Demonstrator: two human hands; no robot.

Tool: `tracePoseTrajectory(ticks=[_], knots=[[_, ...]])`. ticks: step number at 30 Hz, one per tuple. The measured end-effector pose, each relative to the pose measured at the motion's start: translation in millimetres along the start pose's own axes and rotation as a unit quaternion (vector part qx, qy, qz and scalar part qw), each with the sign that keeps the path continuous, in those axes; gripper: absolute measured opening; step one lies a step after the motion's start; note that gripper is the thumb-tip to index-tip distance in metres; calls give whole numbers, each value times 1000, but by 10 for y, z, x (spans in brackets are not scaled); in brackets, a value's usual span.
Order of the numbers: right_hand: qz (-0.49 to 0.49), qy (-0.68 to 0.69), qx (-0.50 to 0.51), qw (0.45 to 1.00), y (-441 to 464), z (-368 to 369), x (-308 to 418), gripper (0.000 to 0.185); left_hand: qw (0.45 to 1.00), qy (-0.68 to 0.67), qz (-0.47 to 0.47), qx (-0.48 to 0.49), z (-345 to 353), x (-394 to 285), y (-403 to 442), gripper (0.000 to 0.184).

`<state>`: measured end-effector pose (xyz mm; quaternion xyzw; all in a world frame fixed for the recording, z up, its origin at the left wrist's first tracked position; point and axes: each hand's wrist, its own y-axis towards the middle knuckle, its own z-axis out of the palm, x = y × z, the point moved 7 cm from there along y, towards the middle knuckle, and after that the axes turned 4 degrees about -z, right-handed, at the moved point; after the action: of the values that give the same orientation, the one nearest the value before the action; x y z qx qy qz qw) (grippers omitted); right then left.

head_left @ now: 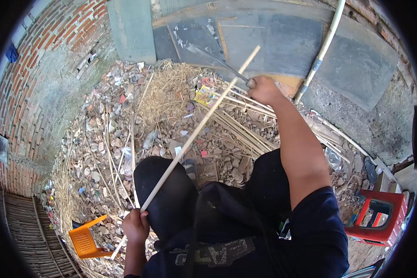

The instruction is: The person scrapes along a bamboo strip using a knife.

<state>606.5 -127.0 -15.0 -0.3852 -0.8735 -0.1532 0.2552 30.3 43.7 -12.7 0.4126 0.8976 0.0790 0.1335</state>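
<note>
While left hand [135, 225] grips stick [185, 147] near lower end, long axis slants up-right; right hand [265, 91], closed on knife [224, 64], nearer upper end; knife crosses stick, contact unclear

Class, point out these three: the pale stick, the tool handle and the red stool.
Pale stick [184, 152], head view: middle of its shaft.
Tool handle [251, 84], head view: its exposed end.
Red stool [398, 213], head view: the part beside its opening.
</note>
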Motion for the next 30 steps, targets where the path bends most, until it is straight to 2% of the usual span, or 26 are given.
tracePoseTrajectory(ticks=[5,8,14,17,20,23,30], knots=[[23,104,1,994,-54,-139,-126,36,999,-35,-5,35,-98,-58,45,24],[35,216,-3,976,-83,-134,-131,35,995,-69,-26,60,-79,-58,54,23],[32,263,34,964,-88,-96,-83,36,990,-101,-60,74,-82,25,19,20],[-6,253,46,966,-70,-69,-37,35,988,-123,-73,60,-93,29,9,18],[14,247,62,967,-108,-79,43,31,986,-134,-80,52,-81,65,-21,18],[-34,258,53,964,-71,-20,78,29,984,-142,-95,53,-87,81,-37,18],[-111,151,52,981,-231,-128,515,30,983,-141,-108,47,-79,109,-86,20]])
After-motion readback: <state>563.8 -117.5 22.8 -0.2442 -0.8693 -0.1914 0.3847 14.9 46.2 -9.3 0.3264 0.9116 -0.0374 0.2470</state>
